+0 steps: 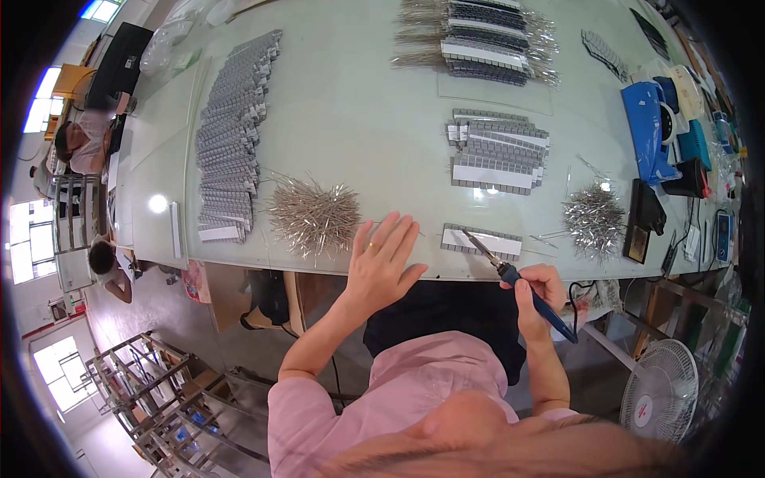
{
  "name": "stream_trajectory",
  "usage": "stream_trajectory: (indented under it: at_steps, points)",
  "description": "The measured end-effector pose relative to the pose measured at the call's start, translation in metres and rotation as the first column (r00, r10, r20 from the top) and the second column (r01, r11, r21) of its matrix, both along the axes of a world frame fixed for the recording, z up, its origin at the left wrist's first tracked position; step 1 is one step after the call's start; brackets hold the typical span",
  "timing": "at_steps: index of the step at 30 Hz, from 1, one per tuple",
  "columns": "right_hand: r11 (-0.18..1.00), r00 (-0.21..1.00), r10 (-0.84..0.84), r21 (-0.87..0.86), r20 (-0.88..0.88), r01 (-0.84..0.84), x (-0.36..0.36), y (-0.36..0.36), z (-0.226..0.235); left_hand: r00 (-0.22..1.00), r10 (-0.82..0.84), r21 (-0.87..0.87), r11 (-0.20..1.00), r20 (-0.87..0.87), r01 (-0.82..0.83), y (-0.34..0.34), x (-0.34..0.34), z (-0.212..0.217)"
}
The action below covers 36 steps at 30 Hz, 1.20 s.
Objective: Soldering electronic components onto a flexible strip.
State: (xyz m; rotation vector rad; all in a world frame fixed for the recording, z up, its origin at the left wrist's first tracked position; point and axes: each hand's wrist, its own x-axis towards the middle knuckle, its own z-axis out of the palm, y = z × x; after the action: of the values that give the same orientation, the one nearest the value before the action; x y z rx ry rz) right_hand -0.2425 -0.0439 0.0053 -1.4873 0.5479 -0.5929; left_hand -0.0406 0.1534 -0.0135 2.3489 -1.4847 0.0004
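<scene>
Right hand [535, 288] wrapped tight round the blue handle of a soldering iron [522, 285], tip angled up-left & touching the small grey strip of components [481, 240] at the near table edge. Left hand [382, 259] flat on the glass table top [358, 119], fingers spread, holding nothing, ring on one finger, just right of a loose heap of thin metal pins [313, 215]. Second pin heap [594, 217] sits right of the strip. Packages etc.: blue flat pack [647, 131] far right on the table, teal box [696, 143] beside it, a black block [690, 178] near those, dark framed plate [642, 219] below; any labels too small to tell. Long row of grey strips [231, 135] runs up the left side, a stacked grey batch [498, 151] mid-table, another stack with wire leads [478, 40] at the top, partly cut off by the frame. White fan [659, 390] lower right, metal rack [159, 390] lower left. Two other people [88, 143] at the far left, bent by the lens rim, hard to make out. Iron's cord mostly hidden behind the wrist.
</scene>
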Motion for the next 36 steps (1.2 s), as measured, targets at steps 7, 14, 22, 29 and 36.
stream_trajectory:
  at_steps: [7, 14, 22, 29, 36]
  points:
    - [0.983, 0.990, 0.094, -0.150, -0.109, -0.110, 0.008, 0.000, 0.001, 0.999, 0.044, -0.114, 0.993, 0.001, -0.043, -0.007, -0.016, -0.006]
    - [0.928, 0.977, 0.072, -0.344, -0.203, -0.140, 0.026, 0.003, 0.020, 1.000, 0.014, -0.141, 0.990, 0.027, -0.010, -0.012, -0.013, -0.006]
    - [0.854, 0.986, 0.076, -0.500, -0.149, -0.142, 0.038, 0.008, 0.022, 0.999, -0.003, -0.128, 0.992, 0.046, 0.008, -0.012, -0.012, -0.007]
    - [0.828, 0.979, 0.106, -0.529, -0.175, -0.184, 0.045, 0.009, 0.031, 0.999, -0.015, -0.126, 0.992, 0.046, 0.020, -0.012, -0.011, -0.006]
    - [0.894, 0.955, 0.141, -0.380, -0.261, -0.236, 0.037, -0.002, 0.019, 0.990, -0.070, -0.316, 0.943, 0.122, 0.105, 0.004, -0.020, -0.004]
